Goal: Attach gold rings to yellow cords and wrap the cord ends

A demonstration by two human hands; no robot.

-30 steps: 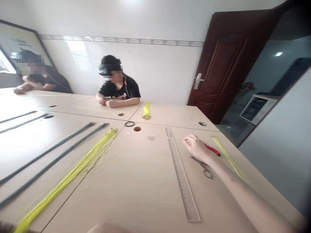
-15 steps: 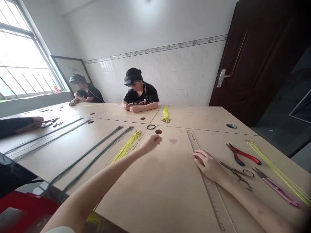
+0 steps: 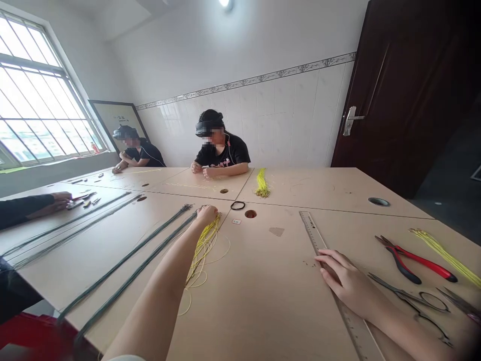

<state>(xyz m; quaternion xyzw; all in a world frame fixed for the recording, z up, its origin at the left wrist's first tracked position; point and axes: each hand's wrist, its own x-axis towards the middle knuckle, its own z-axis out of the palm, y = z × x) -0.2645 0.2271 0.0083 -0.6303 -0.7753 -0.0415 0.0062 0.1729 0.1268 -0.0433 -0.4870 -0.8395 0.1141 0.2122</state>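
Loosely looped yellow wires

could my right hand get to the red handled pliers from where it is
Probably yes. The right hand lies on the table beside the ruler, and the red-handled pliers lie ahead of it to the right. Only bare tabletop seems to separate them; the scissors lie nearer the wrist, not in between.

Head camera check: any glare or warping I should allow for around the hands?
Head view: the window is blown out white, the wide lens stretches the table toward the edges, and the right forearm blurs into a dark bottom-right corner; the left hand and right hand look reasonably sharp.
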